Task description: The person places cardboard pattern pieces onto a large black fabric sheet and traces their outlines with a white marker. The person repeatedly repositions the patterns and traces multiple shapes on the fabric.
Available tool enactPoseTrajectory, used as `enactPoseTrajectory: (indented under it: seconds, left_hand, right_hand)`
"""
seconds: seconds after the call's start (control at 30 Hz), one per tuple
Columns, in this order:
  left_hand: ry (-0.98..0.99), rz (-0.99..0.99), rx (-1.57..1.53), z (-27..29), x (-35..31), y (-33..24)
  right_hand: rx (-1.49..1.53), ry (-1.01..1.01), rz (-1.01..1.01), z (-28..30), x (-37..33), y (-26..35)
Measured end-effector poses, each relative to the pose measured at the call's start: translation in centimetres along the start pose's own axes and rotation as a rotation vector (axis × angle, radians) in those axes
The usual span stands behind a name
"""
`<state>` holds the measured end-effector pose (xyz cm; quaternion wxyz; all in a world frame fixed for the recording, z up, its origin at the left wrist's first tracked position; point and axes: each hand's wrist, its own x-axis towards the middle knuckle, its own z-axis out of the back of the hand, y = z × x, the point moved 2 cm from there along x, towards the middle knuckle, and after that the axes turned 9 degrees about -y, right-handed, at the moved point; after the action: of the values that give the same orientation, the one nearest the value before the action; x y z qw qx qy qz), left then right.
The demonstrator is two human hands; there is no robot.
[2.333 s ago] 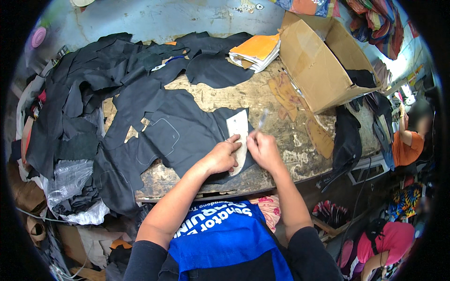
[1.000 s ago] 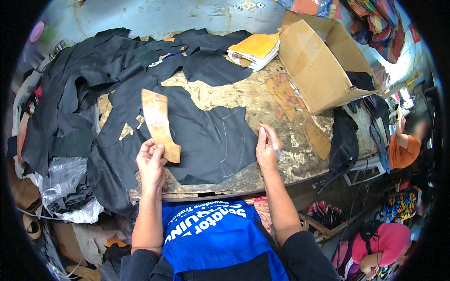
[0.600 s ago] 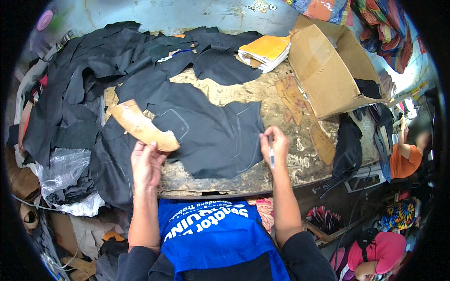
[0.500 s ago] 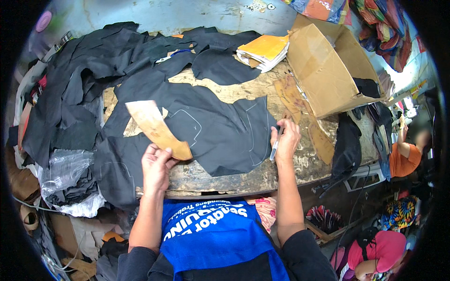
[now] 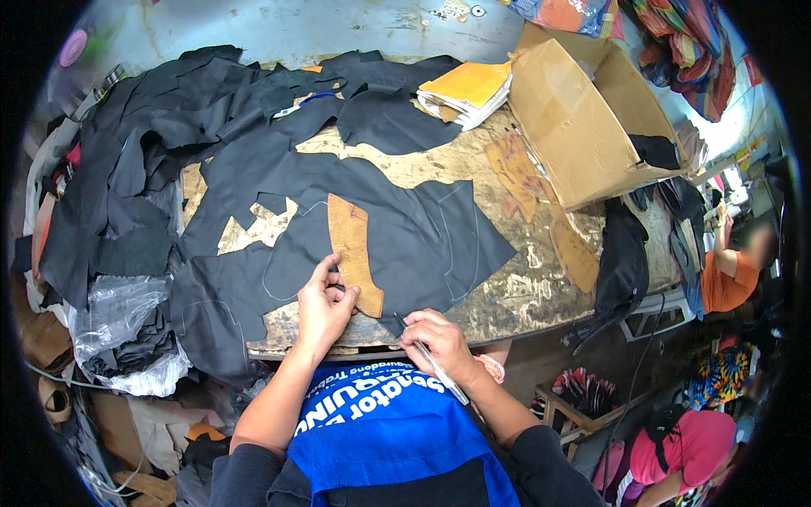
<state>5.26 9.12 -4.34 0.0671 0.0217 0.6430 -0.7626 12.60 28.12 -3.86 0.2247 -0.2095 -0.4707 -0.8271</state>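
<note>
A curved tan pattern piece (image 5: 353, 253) lies on the black leather sheet (image 5: 405, 203), covering part of one of the pale lines drawn there. My left hand (image 5: 328, 300) holds the piece along its lower left side, fingertips at its edge. Close to the table's front edge, my right hand (image 5: 439, 342) is closed round a slim silver pen (image 5: 441, 372). The pen's dark tip points up and left toward the lower end of the pattern piece, apart from it. Further pale outlines show on the leather to the left and right.
Rumpled black leather (image 5: 144, 160) covers the table's left and back. A stack with a yellow cover (image 5: 463, 83) sits by an open cardboard box (image 5: 566, 118). More tan pattern pieces (image 5: 573, 253) lie right. Two people, in orange (image 5: 728, 283) and pink (image 5: 688, 452), are at far right.
My left hand has moved right and laid the pattern piece on the leather. My right hand has come down and left with the pen. The leather's right corner has shifted right.
</note>
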Motion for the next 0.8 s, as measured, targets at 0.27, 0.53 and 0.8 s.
enactPoseTrajectory:
  seconds: [0.27, 0.53, 0.8]
  left_hand:
    - [0.289, -0.017, 0.102, -2.2, -0.9, -1.2]
    - [0.763, -0.172, 0.288, -1.9, -0.1, -4.2]
    - [0.806, -0.074, 0.216, -2.0, -1.8, -2.8]
  right_hand:
    - [0.075, -0.273, -0.026, 1.0, -1.5, 1.1]
    - [-0.215, -0.360, -0.316, 4.0, 3.2, -2.8]
    - [-0.264, -0.216, -0.393, 5.2, 2.3, -3.9]
